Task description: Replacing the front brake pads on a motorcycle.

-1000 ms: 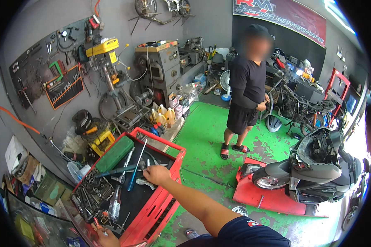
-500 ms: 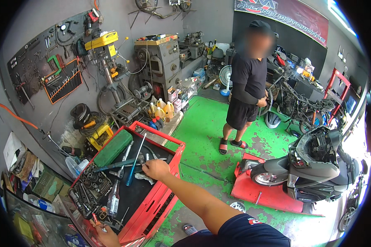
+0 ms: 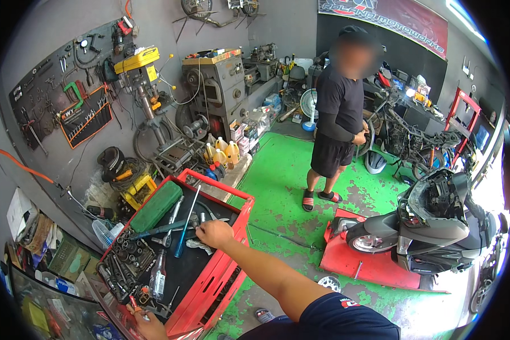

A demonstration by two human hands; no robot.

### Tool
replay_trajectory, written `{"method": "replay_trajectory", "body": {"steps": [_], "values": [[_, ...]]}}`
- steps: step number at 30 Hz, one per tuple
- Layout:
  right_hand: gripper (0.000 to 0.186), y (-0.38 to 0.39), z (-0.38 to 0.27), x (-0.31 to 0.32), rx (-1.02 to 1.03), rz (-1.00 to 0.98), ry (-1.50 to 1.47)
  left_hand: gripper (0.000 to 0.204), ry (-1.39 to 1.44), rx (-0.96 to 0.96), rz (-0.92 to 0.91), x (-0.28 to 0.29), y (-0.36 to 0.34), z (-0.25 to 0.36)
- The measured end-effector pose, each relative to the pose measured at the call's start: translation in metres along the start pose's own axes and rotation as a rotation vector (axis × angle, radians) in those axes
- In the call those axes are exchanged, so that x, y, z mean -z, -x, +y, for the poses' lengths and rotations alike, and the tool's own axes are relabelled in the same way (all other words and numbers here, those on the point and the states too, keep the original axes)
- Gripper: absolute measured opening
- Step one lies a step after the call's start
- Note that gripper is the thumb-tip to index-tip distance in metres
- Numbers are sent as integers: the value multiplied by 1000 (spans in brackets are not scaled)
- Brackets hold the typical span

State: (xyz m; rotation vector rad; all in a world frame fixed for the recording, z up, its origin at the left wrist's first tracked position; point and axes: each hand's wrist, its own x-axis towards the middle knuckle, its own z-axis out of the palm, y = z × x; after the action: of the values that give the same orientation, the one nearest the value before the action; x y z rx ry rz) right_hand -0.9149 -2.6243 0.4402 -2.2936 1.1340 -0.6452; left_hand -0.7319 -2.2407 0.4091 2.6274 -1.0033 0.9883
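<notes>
Lying near curled right hand [image 3: 214, 233]: slim, blue-handled metal screwdriver [image 3: 179, 245].

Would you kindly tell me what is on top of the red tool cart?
The red tool cart carries, among others, a green case, a blue-handled screwdriver, a clear bottle and metal sockets. Whatever lies beneath the case or right hand is covered.

There is one tool cart [image 3: 207, 297], one blue-handled screwdriver [image 3: 181, 242] and one scooter [image 3: 436, 233]
</notes>
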Motion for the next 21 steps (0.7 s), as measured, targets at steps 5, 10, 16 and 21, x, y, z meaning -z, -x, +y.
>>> {"method": "replay_trajectory", "body": {"steps": [5,10,16,21], "values": [[42,1,-2,2,-2,-7,0,29,-38,-4,65,9,1,13],[42,0,-3,4,-5,-21,21,37,459,365,-189,13,-5,18],[51,-7,2,-12,-19,-52,114,26,458,514,-159,10,0,15],[41,-11,8,-24,105,144,66,18,448,475,-120,7,-2,12]]}}
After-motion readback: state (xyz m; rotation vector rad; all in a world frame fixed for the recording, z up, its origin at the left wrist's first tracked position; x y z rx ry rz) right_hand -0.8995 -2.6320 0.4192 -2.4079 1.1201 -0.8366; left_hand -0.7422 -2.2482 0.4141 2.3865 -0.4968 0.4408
